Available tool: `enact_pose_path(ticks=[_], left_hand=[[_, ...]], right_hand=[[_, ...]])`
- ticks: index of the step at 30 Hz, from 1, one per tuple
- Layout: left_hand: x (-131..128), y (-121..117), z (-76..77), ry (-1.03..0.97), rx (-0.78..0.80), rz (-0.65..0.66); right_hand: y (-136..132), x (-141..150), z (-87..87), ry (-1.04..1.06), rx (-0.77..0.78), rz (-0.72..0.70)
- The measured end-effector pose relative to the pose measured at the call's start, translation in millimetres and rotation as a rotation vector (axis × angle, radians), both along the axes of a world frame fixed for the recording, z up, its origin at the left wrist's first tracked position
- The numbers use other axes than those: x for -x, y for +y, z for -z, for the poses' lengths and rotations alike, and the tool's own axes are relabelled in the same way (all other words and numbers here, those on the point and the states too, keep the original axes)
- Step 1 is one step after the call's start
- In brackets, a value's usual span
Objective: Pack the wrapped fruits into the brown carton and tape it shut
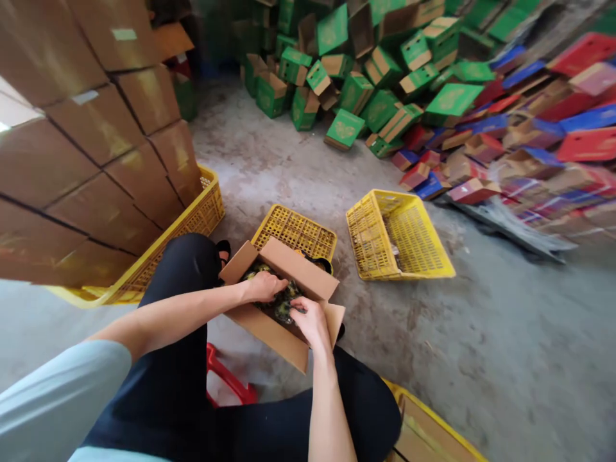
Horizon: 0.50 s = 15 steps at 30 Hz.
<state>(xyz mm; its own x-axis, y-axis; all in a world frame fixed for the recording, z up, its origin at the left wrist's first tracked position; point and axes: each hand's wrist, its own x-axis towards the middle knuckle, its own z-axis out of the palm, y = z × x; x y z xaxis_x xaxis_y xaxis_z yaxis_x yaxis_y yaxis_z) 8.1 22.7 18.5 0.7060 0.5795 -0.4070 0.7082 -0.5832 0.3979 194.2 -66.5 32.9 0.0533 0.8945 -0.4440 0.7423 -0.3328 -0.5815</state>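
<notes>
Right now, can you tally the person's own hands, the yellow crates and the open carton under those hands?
Left hand and right hand: 2
Yellow crates, some partly hidden: 4
Open carton: 1
Total: 7

Soft, moderate daylight falls over the grey floor (481, 359), with faint shadows and a white glare at the left edge. The top background sinks into dimness. The open carton (301, 266) looks fairly clear; towards the upper right, red and blue cartons (587, 154) smear and stretch.
</notes>
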Motion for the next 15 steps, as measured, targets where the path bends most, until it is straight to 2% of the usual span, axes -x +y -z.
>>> enact_pose_path(ticks=[4,8,12,15], left_hand=[[4,-3,-11.7,-0.064,0.074,-0.013],[7,-9,-24.4,-0.297,0.197,0.053],[13,-19,-43.3,-0.422,0.315,-0.010],[16,-24,-58.6,-0.432,0.266,-0.094]], right_hand=[[-10,-15,-4.2,0.490,-0.049,0.314],[-20,-17,-4.7,0.731,-0.005,0.516],[-17,-14,-7.5,0.873,0.017,0.531],[-14,-10,-8.5,0.882,-0.043,0.490]])
